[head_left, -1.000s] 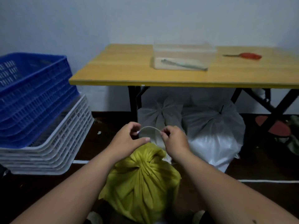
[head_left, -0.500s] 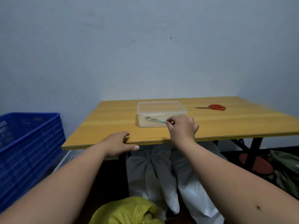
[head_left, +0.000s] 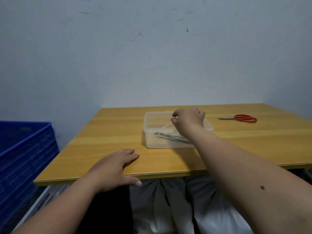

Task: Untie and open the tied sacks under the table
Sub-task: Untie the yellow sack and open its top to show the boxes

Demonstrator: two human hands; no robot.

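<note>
Stacked blue crates [head_left: 25, 149] stand at the far left, beside a yellow wooden table [head_left: 108, 141] set against a pale wall. The person's left hand [head_left: 116, 168] lies flat on the table's near edge, fingers straight and spread, holding nothing; it looks like a brace while the person leans in. Further right, the right hand [head_left: 187, 119] hovers over an open clear plastic container [head_left: 152, 141] near the middle of the table, thumb and forefinger pinching a thin pale tie [head_left: 166, 126] that dangles into the box above a few greenish strips already lying there. Red-handled scissors [head_left: 243, 118] lie untouched on the far right of the tabletop.

Below the table edge, two white sacks [head_left: 168, 205] sit side by side in shadow; their gathered necks suggest they remain tied, though the knots themselves are hard to make out. Judging from the tie being dropped into the box, one fastening appears to be off, and these white sacks under the table are seemingly yet to be untied and opened.
</note>
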